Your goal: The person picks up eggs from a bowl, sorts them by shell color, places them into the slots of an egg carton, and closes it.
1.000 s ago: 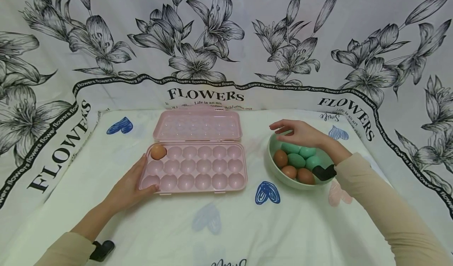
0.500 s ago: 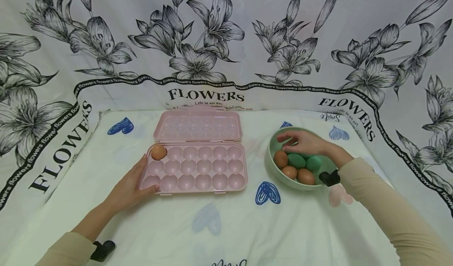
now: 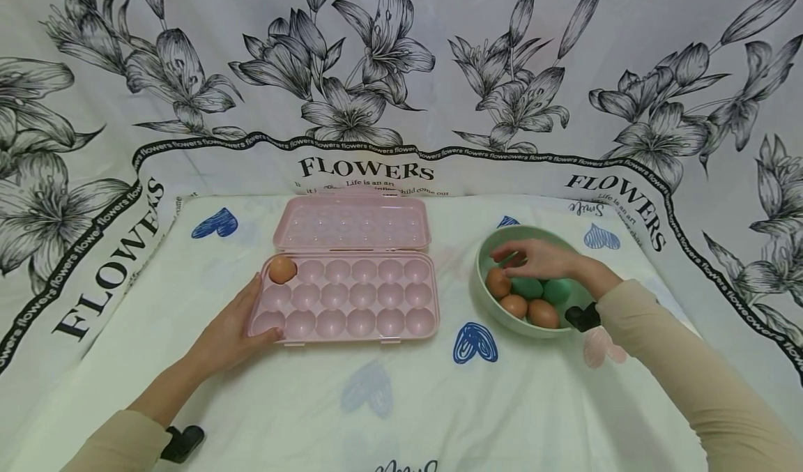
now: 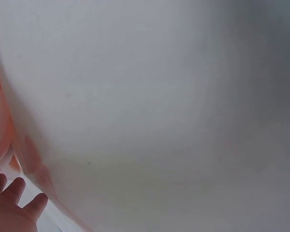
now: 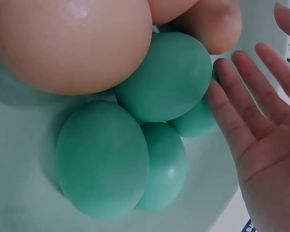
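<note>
Bowl rim (image 3: 491, 306) around eggs (image 3: 543, 314), cloth (image 3: 414, 409) beyond

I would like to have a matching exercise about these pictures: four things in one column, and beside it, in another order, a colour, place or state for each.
Things
1. Left hand
2. Bowl
3. Right hand
4. Carton

Descriptions
A. Pink, with its lid open
B. Over the bowl, by the eggs
C. At the carton's left end
D. Light green, with brown and green eggs inside

Right pairs: 1-C, 2-D, 3-B, 4-A
</note>
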`<state>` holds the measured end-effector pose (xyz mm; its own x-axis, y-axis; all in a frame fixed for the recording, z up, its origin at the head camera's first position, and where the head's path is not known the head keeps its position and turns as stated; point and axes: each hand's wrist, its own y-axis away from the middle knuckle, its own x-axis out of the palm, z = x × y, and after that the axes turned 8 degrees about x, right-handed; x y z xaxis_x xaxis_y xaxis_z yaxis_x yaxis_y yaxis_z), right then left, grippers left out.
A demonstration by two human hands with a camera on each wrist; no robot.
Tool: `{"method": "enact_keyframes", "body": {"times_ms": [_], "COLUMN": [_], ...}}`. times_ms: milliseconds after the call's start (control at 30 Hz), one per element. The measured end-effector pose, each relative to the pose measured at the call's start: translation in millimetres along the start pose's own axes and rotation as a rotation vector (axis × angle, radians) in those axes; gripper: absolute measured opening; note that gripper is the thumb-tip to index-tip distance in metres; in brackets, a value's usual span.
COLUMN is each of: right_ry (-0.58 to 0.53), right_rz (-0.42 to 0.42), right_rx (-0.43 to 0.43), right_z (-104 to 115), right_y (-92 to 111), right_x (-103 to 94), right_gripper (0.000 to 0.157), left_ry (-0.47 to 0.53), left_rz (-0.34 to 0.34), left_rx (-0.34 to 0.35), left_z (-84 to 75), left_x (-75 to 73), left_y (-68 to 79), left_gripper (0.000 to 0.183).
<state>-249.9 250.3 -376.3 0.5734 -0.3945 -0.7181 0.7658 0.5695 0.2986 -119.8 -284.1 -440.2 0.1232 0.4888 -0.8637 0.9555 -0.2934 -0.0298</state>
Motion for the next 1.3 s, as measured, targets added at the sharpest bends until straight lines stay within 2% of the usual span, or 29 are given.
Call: {"method": "enact_keyframes", "body": {"times_ms": [500, 800, 933, 1300], "right_ry": [0.138, 0.211, 0.203, 0.184], "right_rz": [0.064, 0.111, 0.131, 0.144], "right_rx": [0.033, 0.081, 0.111, 0.082], "right_z": [-5.4, 0.3, 0.7, 3.2], "right_y": [-4.8, -9.5, -10.2, -9.2], "right_x": [1.3, 3.3, 3.6, 4.8], "right_gripper": [0.042, 0.047, 0.046, 0.041], "left_ry": [-0.004, -0.007, -0.002, 0.0], "left_rz": [-0.004, 0.001, -0.001, -0.004], "left_rx": [0.009, 0.003, 0.009, 0.019], "left_z": [0.7, 0.2, 1.0, 2.2], "left_x": [0.6, 0.0, 0.8, 0.7], "left_y": [-0.4, -0.4, -0.4, -0.6], "left_gripper": [0.108, 0.109, 0.109, 0.109]}}
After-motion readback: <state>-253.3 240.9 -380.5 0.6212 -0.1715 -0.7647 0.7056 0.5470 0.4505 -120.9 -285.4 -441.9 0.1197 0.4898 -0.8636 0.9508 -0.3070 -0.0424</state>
